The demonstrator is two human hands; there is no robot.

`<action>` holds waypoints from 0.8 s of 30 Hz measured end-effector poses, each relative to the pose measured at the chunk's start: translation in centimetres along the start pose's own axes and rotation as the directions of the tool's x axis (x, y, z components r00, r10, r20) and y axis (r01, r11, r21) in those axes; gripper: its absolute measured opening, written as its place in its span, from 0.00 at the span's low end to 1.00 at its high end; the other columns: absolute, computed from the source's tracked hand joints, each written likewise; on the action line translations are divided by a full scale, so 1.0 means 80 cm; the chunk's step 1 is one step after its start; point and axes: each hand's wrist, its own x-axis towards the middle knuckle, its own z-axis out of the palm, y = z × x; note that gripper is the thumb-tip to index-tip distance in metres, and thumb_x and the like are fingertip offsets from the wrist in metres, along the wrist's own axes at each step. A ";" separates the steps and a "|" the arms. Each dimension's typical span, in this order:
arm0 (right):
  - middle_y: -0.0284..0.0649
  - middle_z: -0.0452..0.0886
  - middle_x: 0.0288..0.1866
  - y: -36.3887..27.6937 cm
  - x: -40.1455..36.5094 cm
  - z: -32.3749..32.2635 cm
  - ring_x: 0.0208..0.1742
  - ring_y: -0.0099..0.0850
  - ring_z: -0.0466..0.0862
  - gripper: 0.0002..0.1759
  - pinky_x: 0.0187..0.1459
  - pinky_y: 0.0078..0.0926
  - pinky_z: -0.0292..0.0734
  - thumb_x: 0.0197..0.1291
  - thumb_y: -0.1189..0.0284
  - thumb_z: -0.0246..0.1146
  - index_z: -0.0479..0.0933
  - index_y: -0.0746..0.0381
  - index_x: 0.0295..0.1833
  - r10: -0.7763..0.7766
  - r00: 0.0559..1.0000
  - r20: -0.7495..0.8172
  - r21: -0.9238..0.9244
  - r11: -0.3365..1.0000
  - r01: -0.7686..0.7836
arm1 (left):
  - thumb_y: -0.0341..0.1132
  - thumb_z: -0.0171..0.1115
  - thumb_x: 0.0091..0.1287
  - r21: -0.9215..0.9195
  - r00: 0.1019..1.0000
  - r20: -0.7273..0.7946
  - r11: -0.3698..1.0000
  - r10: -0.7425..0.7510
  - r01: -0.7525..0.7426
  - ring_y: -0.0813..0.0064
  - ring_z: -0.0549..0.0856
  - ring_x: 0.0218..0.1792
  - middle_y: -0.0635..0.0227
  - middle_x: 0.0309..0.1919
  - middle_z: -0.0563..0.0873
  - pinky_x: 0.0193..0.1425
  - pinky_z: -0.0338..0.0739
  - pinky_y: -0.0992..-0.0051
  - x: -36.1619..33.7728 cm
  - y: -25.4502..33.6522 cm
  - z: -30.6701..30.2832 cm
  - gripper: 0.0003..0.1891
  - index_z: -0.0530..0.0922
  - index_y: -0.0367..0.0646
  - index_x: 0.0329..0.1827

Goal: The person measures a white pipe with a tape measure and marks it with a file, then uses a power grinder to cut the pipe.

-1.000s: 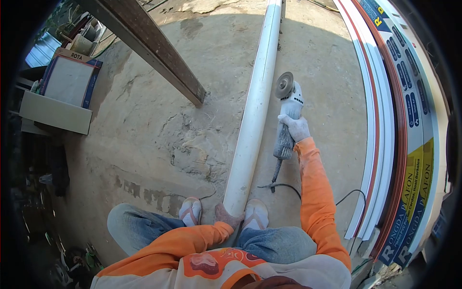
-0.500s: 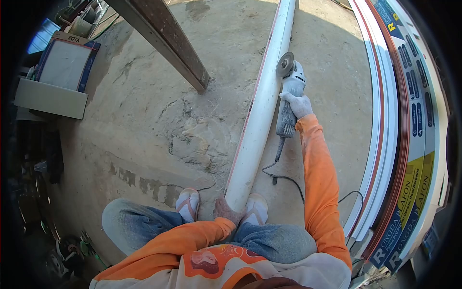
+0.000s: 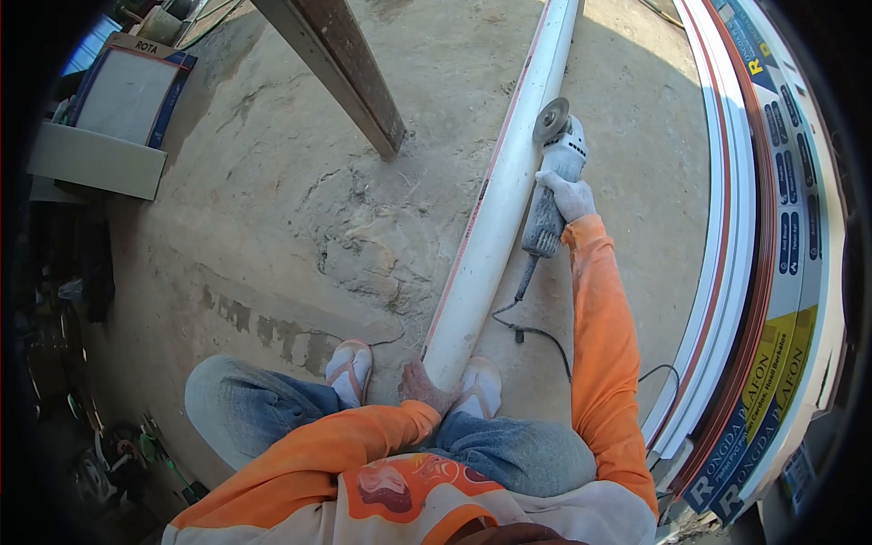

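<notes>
A long white pipe [image 3: 484, 234] with a red printed line lies on the concrete, running from between my feet to the top of the view. My left hand [image 3: 425, 389] is wrapped round the pipe's near end. In a pale glove, my right hand [image 3: 569, 195] is closed round the body of a dusty angle grinder [image 3: 548, 211]. The grinder's disc [image 3: 551, 121] is beside the pipe's right side, over its edge; whether they touch is unclear. From the grinder's rear a black cord [image 3: 536, 329] trails down towards my right sleeve.
A brown metal post [image 3: 350, 82] stands left of the pipe. Long white and brown panels with printed boxes [image 3: 781, 363] line the right side. At the upper left are a ROTA box [image 3: 123, 100] and a pale carton [image 3: 95, 162]. Tools lie at the lower left.
The view has shifted slightly. My right hand and the grinder appear a little further right in view, still beside the pipe. My left hand stays at the pipe's near end.
</notes>
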 end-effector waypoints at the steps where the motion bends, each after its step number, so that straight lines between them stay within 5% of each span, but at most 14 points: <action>1: 0.45 0.82 0.33 0.002 0.000 0.000 0.31 0.31 0.83 0.31 0.33 0.28 0.78 0.42 0.59 0.72 0.78 0.75 0.43 0.001 1.000 0.002 -0.003 1.000 -0.001 | 0.56 0.74 0.38 0.002 1.000 0.000 1.000 -0.005 0.005 0.43 0.71 0.57 0.44 0.56 0.69 0.59 0.67 0.50 0.000 0.001 0.002 0.56 0.54 0.41 0.68; 7: 0.51 0.83 0.34 0.008 -0.009 0.002 0.34 0.36 0.85 0.34 0.37 0.31 0.79 0.41 0.58 0.72 0.77 0.80 0.42 -0.010 1.000 0.009 0.010 1.000 0.010 | 0.57 0.74 0.38 0.010 1.000 -0.008 1.000 -0.006 0.006 0.43 0.71 0.58 0.44 0.57 0.69 0.61 0.66 0.51 0.001 0.000 0.000 0.56 0.54 0.40 0.68; 12: 0.44 0.82 0.32 0.011 -0.014 0.006 0.30 0.30 0.82 0.28 0.32 0.28 0.78 0.43 0.60 0.72 0.79 0.75 0.41 -0.008 1.000 0.004 -0.014 1.000 0.008 | 0.58 0.74 0.38 0.030 1.000 -0.015 0.999 -0.023 0.023 0.43 0.70 0.59 0.44 0.57 0.69 0.62 0.66 0.51 0.003 0.001 0.001 0.57 0.54 0.40 0.69; 24: 0.44 0.82 0.34 0.015 -0.037 0.006 0.31 0.31 0.83 0.30 0.34 0.28 0.78 0.43 0.59 0.72 0.78 0.75 0.43 0.008 1.000 0.022 -0.026 1.000 -0.007 | 0.57 0.74 0.38 0.032 1.000 -0.011 0.999 -0.001 0.001 0.43 0.72 0.56 0.45 0.54 0.70 0.59 0.67 0.51 0.005 -0.003 0.004 0.54 0.56 0.40 0.66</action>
